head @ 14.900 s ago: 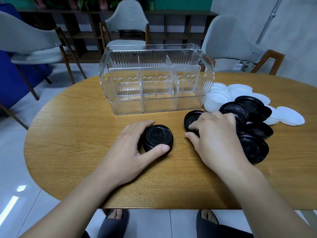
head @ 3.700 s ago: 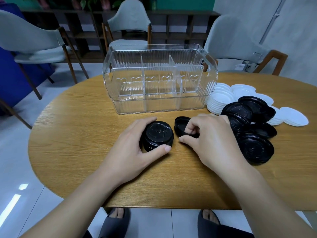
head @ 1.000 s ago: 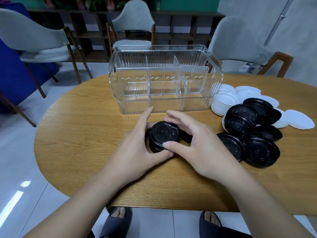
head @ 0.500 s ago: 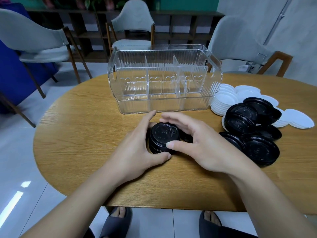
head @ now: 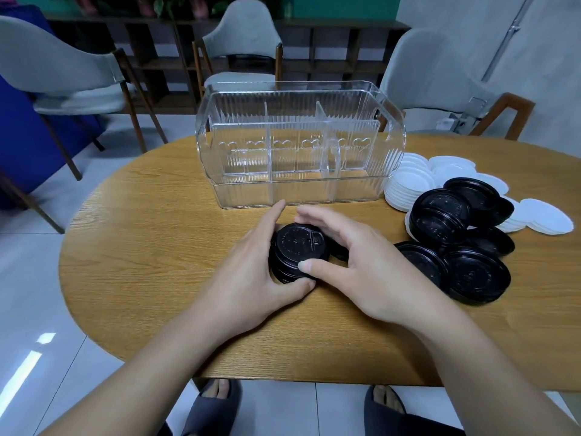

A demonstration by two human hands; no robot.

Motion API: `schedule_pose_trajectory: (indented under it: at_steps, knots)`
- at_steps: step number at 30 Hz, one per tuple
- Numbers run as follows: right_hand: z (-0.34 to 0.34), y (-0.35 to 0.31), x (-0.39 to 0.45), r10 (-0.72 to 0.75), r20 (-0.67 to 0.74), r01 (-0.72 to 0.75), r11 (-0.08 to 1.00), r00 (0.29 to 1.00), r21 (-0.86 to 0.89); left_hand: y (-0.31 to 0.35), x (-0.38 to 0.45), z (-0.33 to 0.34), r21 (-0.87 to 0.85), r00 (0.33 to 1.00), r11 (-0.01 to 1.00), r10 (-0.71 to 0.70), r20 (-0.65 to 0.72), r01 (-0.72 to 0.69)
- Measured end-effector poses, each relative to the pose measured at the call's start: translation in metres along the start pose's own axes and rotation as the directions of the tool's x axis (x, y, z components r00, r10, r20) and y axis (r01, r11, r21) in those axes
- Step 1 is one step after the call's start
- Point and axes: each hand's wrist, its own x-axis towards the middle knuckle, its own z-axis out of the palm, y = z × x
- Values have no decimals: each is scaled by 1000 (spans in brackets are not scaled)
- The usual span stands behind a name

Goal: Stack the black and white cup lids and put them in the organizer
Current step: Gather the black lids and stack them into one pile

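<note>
A short stack of black lids [head: 297, 251] stands on the wooden table [head: 151, 247] in front of the clear plastic organizer [head: 298, 143]. My left hand [head: 251, 275] wraps its left side and my right hand [head: 355, 265] cups its right side, thumb on the rim. Another black lid [head: 338, 251] peeks out under my right fingers. Loose black lids [head: 465, 247] lie in a heap to the right. White lids [head: 412, 184] are piled behind that heap, beside the organizer. The organizer's compartments hold nothing.
Grey chairs [head: 242, 42] stand behind the table and another chair [head: 440, 89] is at the back right. A dark shelf runs along the far wall. The table's near edge lies just below my forearms.
My two hands have closed in tighter around the black stack. The stack itself stays in the same spot on the table.
</note>
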Motion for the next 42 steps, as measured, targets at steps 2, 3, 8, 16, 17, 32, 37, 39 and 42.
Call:
schedule_pose_trajectory:
  at_steps: [2,3,8,16,17,32,37,39,42]
  knots:
    - [-1,-3,-2,-14,-8,14,999,1000,-49,0,0,0,-15,1000,1000,13,4,-13]
    - [-3,-6,-3,-16,-17,15,997,1000,-78,-1,-1,-1,-22,1000,1000,15,4,-15]
    - [-26,-2,-9,-28,-188,-42,933,982,-358,0,-1,-3,26,999,999,43,-17,-42]
    - [-19,8,-7,149,-102,-179,738,984,-650,1,-1,-3,-18,998,999,50,-44,-51]
    - [-17,8,-6,148,-111,-185,735,983,-653,2,-1,-3,-30,997,998,54,-51,-55]
    - [-26,-1,-4,93,-536,-75,996,839,55,9,-4,-11,-90,991,993,70,-113,-81]
    - [-20,-9,-4,228,-423,45,837,877,545,26,-1,-18,-73,961,980,167,-221,-187]
    - [-15,-8,-2,230,-356,63,757,906,650,29,2,-18,-96,949,971,188,-252,-218]
    - [-9,-10,1,230,-302,85,650,925,755,31,5,-19,-107,934,956,236,-267,-272]
